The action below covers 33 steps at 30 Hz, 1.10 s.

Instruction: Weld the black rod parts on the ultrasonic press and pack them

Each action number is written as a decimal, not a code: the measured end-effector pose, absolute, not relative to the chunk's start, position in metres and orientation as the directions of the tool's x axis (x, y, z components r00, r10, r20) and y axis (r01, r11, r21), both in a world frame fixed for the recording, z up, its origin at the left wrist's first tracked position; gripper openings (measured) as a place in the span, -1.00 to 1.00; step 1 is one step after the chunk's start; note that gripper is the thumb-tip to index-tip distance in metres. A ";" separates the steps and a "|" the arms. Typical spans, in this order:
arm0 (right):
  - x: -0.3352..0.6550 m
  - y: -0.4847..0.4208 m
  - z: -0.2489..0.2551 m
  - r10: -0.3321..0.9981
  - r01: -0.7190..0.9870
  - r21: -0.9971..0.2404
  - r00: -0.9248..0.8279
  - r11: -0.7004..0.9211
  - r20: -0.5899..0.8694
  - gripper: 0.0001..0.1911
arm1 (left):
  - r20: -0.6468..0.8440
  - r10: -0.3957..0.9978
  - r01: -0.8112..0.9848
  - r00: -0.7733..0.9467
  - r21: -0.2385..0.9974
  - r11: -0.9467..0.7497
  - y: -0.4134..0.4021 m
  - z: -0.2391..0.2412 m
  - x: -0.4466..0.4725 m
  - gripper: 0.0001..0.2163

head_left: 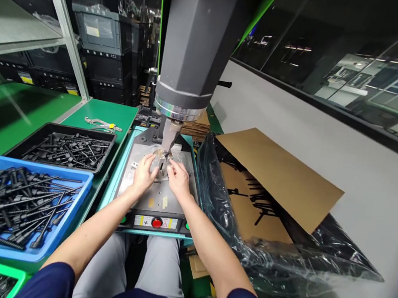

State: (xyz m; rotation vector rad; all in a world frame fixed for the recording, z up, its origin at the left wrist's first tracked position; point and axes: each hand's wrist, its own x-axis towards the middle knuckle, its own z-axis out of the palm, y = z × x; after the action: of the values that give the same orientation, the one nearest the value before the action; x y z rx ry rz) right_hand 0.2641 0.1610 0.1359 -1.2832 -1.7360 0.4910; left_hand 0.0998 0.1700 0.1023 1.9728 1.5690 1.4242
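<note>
My left hand (144,173) rests at the left side of a small fixture (161,169) on the metal press plate (137,200), fingers reaching forward and thumb apart. Opposite it, my right hand (178,177) has its thumb and fingertips close together at the fixture's right side. What the right fingertips hold is too small to make out. A small dark piece (167,155) shows between the hands, directly under the metal horn (169,136) of the press. Whether the horn touches it I cannot tell.
Left stand a blue tray (86,186) and a black tray (111,147) of black ribbed ties, and a green tray (22,278) of flat black parts. Pliers (102,124) lie behind. A red button (156,222) fronts the press. Right, a plastic-lined box holds cardboard (279,172) and black ties.
</note>
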 end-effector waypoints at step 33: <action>0.260 0.097 0.176 0.956 -0.072 -0.996 -0.282 0.057 0.075 -0.48 | 0.139 0.989 0.273 0.043 0.951 -0.145 0.035 0.115 0.086 -0.72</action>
State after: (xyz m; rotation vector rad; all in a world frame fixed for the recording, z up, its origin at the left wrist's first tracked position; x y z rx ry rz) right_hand 0.2598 0.0973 0.1764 -0.9618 -1.3987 1.3947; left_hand 0.0856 0.0353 0.1150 1.5348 1.3227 1.1527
